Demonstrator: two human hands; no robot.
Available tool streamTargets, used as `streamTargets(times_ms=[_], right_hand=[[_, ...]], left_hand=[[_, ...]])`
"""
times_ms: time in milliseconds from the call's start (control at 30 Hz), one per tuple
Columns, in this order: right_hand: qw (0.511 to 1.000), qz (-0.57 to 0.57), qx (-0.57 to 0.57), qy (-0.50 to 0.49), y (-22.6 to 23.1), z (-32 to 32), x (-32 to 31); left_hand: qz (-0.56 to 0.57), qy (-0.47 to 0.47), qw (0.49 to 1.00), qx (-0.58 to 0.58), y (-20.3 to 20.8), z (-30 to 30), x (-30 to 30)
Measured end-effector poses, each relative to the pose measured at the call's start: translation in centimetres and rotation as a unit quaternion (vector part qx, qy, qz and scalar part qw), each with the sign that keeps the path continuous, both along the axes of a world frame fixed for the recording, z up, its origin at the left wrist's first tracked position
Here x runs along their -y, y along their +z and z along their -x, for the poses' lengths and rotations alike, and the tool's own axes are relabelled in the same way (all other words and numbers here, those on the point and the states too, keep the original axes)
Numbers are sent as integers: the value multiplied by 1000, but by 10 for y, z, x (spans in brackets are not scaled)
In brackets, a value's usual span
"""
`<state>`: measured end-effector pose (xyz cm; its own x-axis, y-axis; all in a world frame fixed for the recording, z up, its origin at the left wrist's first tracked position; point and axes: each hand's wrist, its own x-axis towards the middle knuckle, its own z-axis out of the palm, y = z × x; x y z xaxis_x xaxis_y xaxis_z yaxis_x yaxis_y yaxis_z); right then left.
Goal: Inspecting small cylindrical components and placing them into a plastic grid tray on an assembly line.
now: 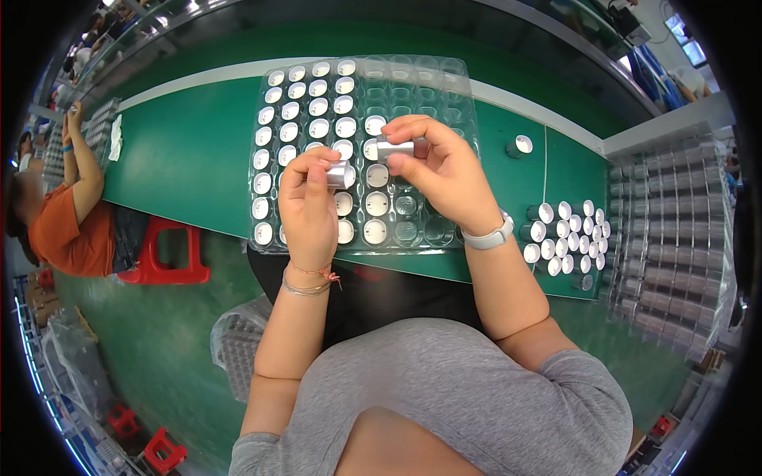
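Note:
My left hand (309, 200) is closed round a silver cylinder with a white end (340, 174), held tilted above the tray. In my right hand (440, 168) a second silver cylinder (394, 149) lies on its side between thumb and fingers, its white end facing left. Both hands hover over a clear plastic tray (464, 87) with rows of round pockets. White-topped cylinders (375, 204) stand upright in the left and middle columns. Pockets at the right and far right of the tray hold none. My fingers hide a few pockets.
Several white-topped cylinders (573, 242) stand grouped at the right of the green table (182, 151); another cylinder (524, 144) stands apart behind them. Tall stacked trays (671, 238) rise at the right edge. A person in orange (75, 230) sits far left near a red stool (171, 254).

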<state>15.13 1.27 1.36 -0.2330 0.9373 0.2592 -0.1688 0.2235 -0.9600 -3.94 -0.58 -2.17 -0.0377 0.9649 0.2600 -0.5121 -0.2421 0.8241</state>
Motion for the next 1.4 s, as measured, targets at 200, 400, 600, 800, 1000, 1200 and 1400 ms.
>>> streamTargets(times_ms=[200, 400, 600, 800, 1000, 1200, 1400], right_hand=[[998, 55, 39, -11, 3, -2, 2], [1000, 16, 15, -11, 0, 0, 2], [999, 21, 22, 11, 1, 1, 2], [997, -10, 76, 11, 1, 1, 3], [992, -20, 125, 1, 7, 2, 6], [987, -56, 152, -6, 8, 2, 5], [978, -90, 187, -17, 12, 2, 6]], left_hand=[[32, 21, 993, -108, 16, -8, 6], [19, 11, 996, -87, 17, -12, 4], [20, -5, 996, -83, 16, -10, 4], [19, -13, 997, -79, 15, -10, 4], [21, -18, 997, -78, 15, -9, 4], [17, -27, 996, -79, 18, -10, 4], [14, -33, 996, -80, 17, -9, 3]])
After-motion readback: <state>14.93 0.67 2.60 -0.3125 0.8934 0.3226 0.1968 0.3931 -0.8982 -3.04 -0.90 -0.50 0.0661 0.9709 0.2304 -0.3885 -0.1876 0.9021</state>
